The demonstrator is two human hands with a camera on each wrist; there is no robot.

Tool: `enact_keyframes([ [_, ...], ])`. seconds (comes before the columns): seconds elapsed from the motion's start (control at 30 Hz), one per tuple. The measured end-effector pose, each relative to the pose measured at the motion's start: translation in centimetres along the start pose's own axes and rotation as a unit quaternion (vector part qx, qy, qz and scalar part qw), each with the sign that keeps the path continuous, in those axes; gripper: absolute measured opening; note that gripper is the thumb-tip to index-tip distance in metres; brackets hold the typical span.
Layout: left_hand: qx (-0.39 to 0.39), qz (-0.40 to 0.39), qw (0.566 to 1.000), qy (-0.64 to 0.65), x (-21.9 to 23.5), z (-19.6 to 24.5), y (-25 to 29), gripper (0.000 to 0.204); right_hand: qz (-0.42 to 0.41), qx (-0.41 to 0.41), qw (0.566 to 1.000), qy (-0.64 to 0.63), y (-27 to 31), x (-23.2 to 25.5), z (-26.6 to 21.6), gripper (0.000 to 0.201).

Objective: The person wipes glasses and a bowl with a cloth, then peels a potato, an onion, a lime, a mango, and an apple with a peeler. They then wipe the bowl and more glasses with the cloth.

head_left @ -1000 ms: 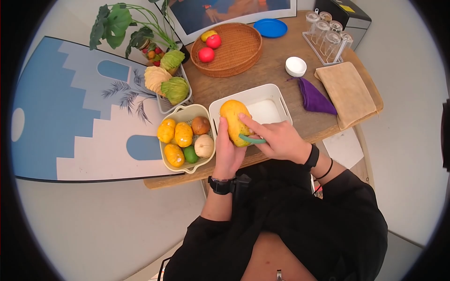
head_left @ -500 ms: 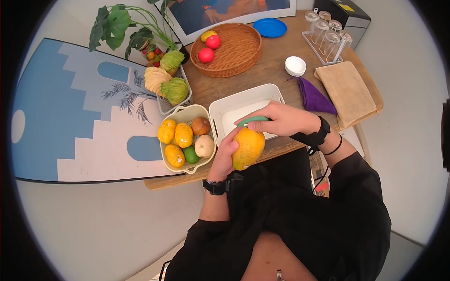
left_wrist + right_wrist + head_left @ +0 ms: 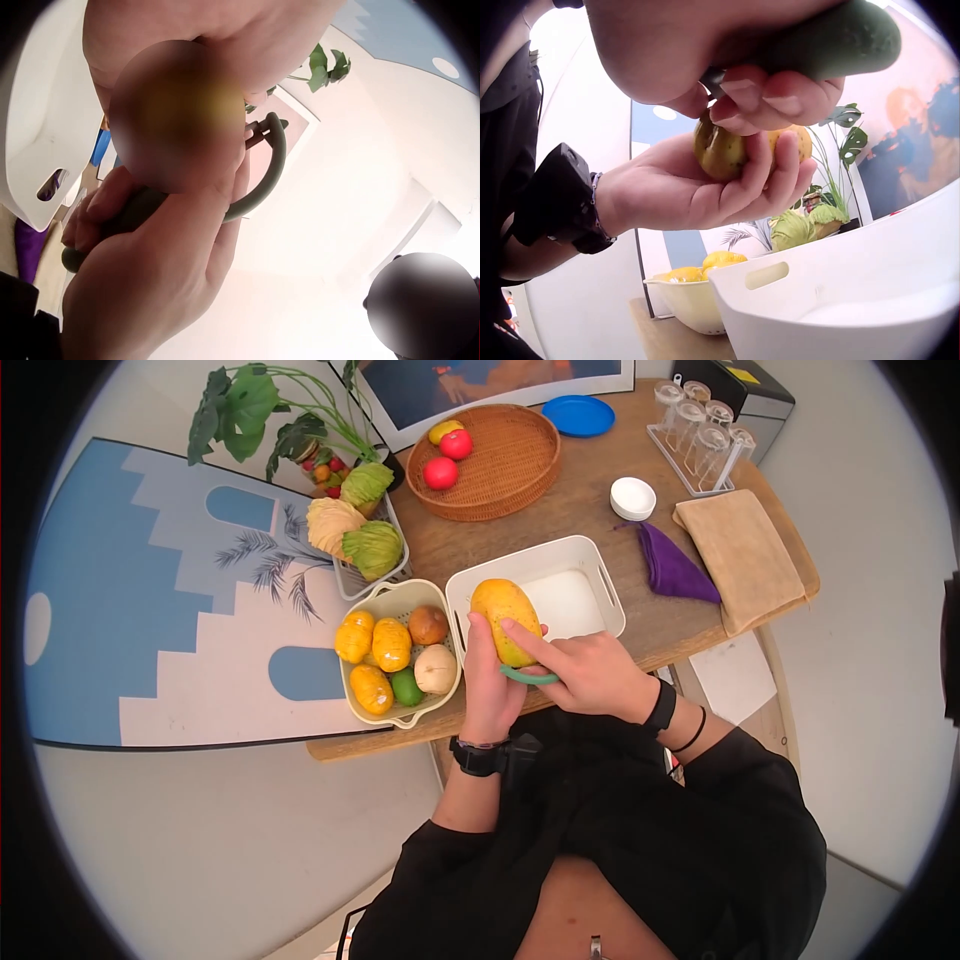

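Note:
A yellow mango (image 3: 503,615) with dark speckles is held in my left hand (image 3: 490,685), whose fingers curl round it from below in the right wrist view. My right hand (image 3: 605,675) grips a green peeler (image 3: 528,677) at the mango's near end, its forefinger lying along the fruit. The peeler's curved frame (image 3: 276,165) shows in the left wrist view, where a blurred disc hides much of the hands. The thick handle (image 3: 847,41) sits in the right fingers in the right wrist view. A white bin (image 3: 610,625) stands just beyond the hands.
Left of the bin, a cream basket (image 3: 352,685) holds yellow fruits, a green one and others. Behind are a crate (image 3: 400,572) of cabbages and a wicker tray (image 3: 515,460). Rightward lie white bowls (image 3: 632,498), a purple cloth (image 3: 675,568), a tan cloth (image 3: 740,560) and glasses (image 3: 710,445).
The mango tilted toward my body while the right hand with the peeler went to its far end. Now it is raised again, and the peeler is back at the near end.

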State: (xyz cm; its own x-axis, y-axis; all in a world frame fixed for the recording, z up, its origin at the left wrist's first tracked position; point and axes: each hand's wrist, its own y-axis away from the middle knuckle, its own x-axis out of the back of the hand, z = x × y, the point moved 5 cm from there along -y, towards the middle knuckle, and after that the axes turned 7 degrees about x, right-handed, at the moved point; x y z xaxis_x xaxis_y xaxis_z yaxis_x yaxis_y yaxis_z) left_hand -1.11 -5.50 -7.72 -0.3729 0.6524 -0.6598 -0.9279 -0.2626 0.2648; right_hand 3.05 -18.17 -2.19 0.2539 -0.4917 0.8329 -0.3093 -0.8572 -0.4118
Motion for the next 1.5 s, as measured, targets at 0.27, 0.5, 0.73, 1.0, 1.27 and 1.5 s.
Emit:
enact_keyframes([
  [0.27, -0.047, -0.036, 0.995, -0.085, 0.1, 0.4, 0.8, 0.056, 0.090, -0.002, 0.990, -0.112, -2.1, 2.9, 2.5, 0.055],
  [0.5, 0.010, -0.148, 0.982, -0.119, 2.4, -0.4, 0.8, 0.066, -0.050, -0.019, 0.950, -0.307, -3.7, 3.0, 4.6, 0.035],
  [0.73, 0.062, -0.195, 0.978, 0.042, 1.2, -0.9, 1.2, 0.078, -0.042, -0.105, 0.946, -0.305, -2.9, 3.4, 3.2, 0.044],
  [1.0, 0.074, -0.073, 0.994, 0.040, 0.7, -0.4, -0.3, 0.067, 0.002, 0.027, 0.999, -0.032, 0.0, 0.0, 0.3, 0.070],
  [1.27, 0.026, -0.031, 0.999, -0.002, 0.3, -0.3, 0.2, 0.058, 0.061, -0.006, 0.996, -0.061, -1.2, 1.6, 2.3, 0.065],
  [1.5, 0.065, -0.159, 0.985, -0.027, 1.7, -1.4, 0.5, 0.063, -0.030, -0.055, 0.979, -0.192, -3.0, 3.3, 4.1, 0.045],
])
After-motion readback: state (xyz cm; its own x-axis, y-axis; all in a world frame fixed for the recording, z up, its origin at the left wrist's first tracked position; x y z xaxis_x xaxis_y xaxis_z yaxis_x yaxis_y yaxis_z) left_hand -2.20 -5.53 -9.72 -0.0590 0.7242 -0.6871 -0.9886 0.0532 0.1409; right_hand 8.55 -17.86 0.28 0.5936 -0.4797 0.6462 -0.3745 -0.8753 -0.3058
